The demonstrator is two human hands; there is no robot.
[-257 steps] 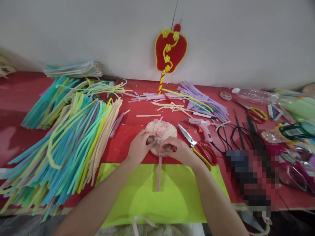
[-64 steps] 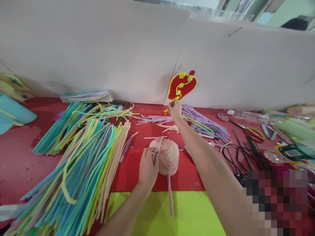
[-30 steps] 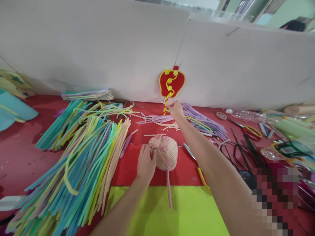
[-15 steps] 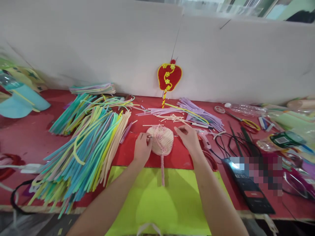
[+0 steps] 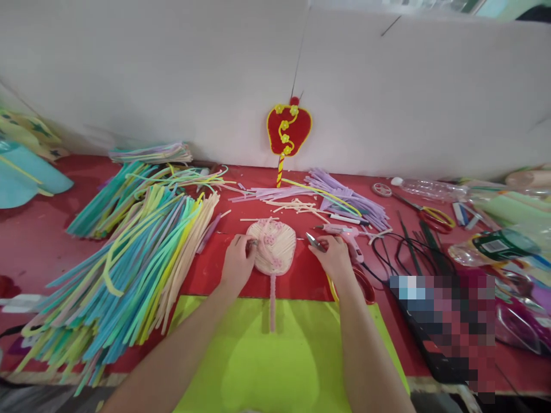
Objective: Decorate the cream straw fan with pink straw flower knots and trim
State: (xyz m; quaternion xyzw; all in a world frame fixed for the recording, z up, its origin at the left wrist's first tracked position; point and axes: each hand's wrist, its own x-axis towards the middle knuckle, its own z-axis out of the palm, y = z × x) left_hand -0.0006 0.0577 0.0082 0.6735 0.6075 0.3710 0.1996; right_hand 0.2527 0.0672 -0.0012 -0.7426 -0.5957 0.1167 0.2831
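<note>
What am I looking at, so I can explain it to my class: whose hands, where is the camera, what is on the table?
No machine here: a person works with two bare hands, and the single camera sits on their head, looking forward and down. The left hand touches the left edge of a small cream woven fan with a pink handle, lying on the red table. The right hand lies over a pair of scissors, blade tip poking out; whether it grips them I cannot tell. To the left is a big pile of coloured strips, behind are purple strips and a glue gun. A red fan leans on the wall. A green sheet lies nearest the person.
</note>
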